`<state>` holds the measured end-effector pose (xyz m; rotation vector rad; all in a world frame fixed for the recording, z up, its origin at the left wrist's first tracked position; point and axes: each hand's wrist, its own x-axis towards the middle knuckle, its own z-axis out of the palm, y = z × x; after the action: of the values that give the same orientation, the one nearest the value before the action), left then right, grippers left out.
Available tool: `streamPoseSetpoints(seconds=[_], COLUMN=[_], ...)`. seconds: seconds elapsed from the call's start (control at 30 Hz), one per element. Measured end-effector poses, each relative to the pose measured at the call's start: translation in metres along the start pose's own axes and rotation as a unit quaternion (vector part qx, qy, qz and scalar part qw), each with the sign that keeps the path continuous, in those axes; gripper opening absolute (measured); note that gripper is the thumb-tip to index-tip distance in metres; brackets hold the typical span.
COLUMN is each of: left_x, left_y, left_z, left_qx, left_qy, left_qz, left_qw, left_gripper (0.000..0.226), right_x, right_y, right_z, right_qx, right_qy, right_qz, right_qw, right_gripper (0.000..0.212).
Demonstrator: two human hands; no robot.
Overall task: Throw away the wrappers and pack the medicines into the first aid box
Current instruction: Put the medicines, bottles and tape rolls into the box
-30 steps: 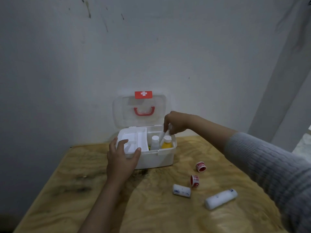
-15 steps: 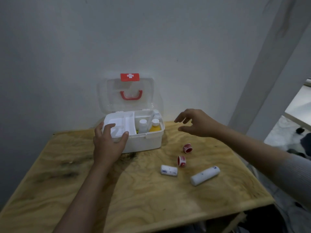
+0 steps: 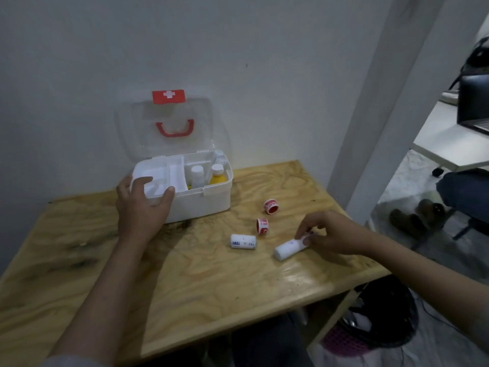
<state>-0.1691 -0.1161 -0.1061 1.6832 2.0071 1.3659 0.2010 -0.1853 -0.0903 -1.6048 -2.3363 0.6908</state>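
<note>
L hand (image 3: pixel 143 205) grips front-left rim of open box (image 3: pixel 203 205). R hand (image 3: pixel 330 234) fingertips pinched on far end of long roll (image 3: pixel 287 249), still lying on table (image 3: pixel 185 287); roll's far end hidden by fingers. Short roll (image 3: pixel 243 241) label unreadable. Bin (image 3: pixel 381 316) under table, partly cut off.

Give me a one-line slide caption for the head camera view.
Left hand steadies the open first aid box while right hand grasps a long white roll on the table.
</note>
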Motion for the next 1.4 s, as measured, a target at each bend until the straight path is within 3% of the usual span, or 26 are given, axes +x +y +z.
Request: streamPoseSetpoints(seconds=[0.13,0.43,0.67,0.9,1.03,1.2,1.4], left_x=[0.001,0.000,0.003,0.007,0.006,0.007,0.008], left_y=[-0.001,0.000,-0.001,-0.004,-0.006,-0.006,-0.008], left_z=[0.001,-0.003,-0.010,-0.018,-0.018,-0.017,-0.015], left_qx=[0.000,-0.004,0.036,0.041,0.043,0.039,0.038], left_qy=[0.000,-0.017,-0.063,-0.119,-0.122,-0.118,-0.120], left_qz=[-0.002,-0.018,-0.020,-0.030,-0.023,-0.022,-0.028], left_qw=[1.000,1.000,0.997,0.992,0.991,0.992,0.992], left_gripper=[0.052,0.061,0.075,0.088,0.089,0.089,0.089], right_x=[0.005,0.073,0.158,0.202,0.197,0.191,0.162], right_y=[-0.014,-0.117,-0.184,-0.202,-0.200,-0.199,-0.187], right_z=[-0.013,-0.040,0.000,0.029,0.031,0.028,0.004], right_qx=[0.021,0.180,0.084,-0.083,-0.107,-0.139,-0.014], right_qy=[0.015,0.185,0.224,0.214,0.216,0.147,0.176], right_qz=[-0.039,-0.101,-0.090,-0.053,-0.051,-0.052,-0.106], right_qw=[0.999,0.961,0.967,0.972,0.969,0.978,0.978], right_gripper=[0.019,0.016,0.018,0.016,0.023,0.029,0.019])
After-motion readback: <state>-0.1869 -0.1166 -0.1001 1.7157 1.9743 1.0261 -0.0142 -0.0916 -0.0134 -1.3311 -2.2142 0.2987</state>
